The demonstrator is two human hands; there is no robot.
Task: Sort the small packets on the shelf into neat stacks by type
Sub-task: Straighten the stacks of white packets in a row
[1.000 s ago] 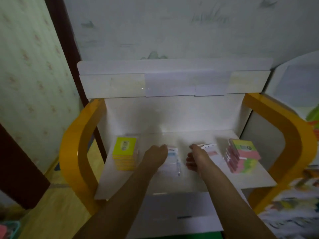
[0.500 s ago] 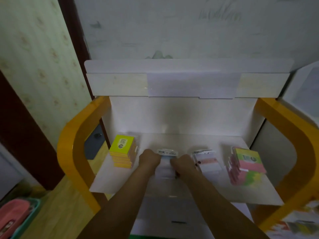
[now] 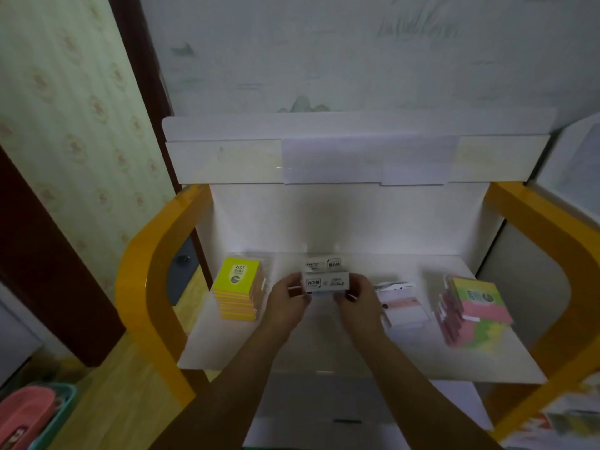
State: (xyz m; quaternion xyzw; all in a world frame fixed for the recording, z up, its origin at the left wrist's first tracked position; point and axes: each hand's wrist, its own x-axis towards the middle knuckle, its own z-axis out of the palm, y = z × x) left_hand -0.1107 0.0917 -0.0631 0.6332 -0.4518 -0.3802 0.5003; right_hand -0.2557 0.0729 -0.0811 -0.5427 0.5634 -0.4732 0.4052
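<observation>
Both your hands have come together since a second ago. Past the yellow stack, your left hand and right hand pinch a white packet above the shelf; next, square it onto its like, left of the pink stack.

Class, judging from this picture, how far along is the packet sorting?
Done: the yellow stack at the shelf's left looks neat. In hand: left hand and right hand both hold a white packet above another. Left: the pink-white pile and the leaning pink-green stack look untidy.
</observation>
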